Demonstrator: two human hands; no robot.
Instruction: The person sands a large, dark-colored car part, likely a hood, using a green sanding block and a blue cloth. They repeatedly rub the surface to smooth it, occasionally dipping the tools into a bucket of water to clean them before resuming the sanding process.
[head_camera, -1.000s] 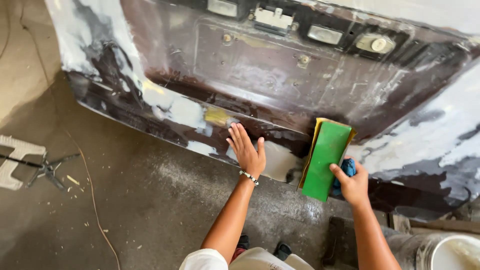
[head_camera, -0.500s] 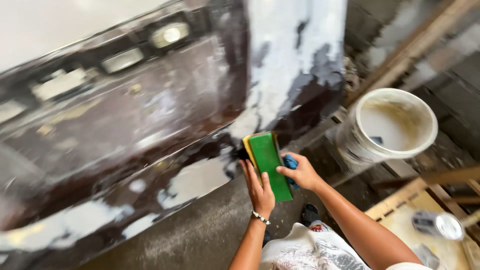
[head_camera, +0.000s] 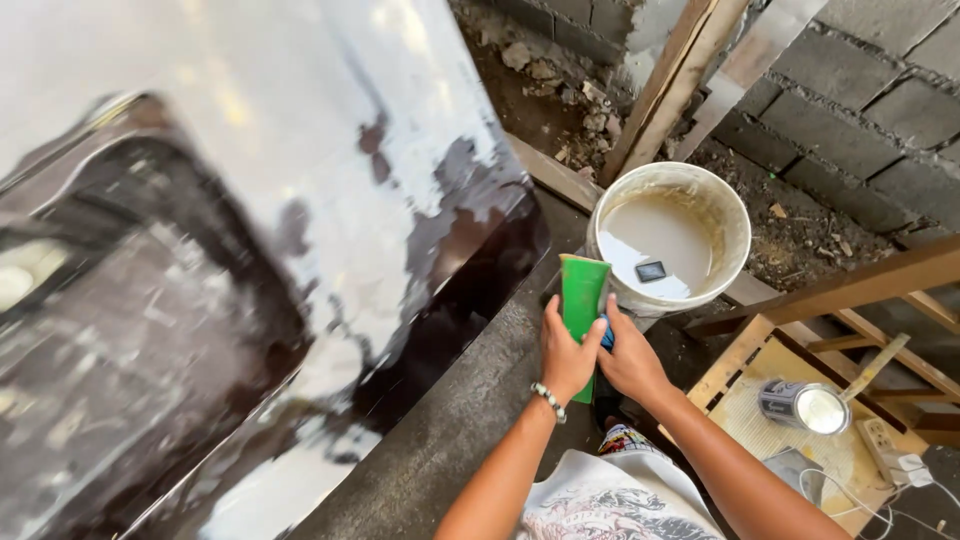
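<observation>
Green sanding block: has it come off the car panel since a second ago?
Yes. The green sanding block, held in both hands, has left the dark panel and now sits beside the white bucket.

You hold a flat green sanding block (head_camera: 582, 300) upright between both hands, its long edge vertical and its top end just in front of the rim of a white bucket of cloudy water. Your left hand (head_camera: 566, 352) wraps its lower left side; your right hand (head_camera: 630, 358) presses the right edge, where a small blue piece shows.
</observation>
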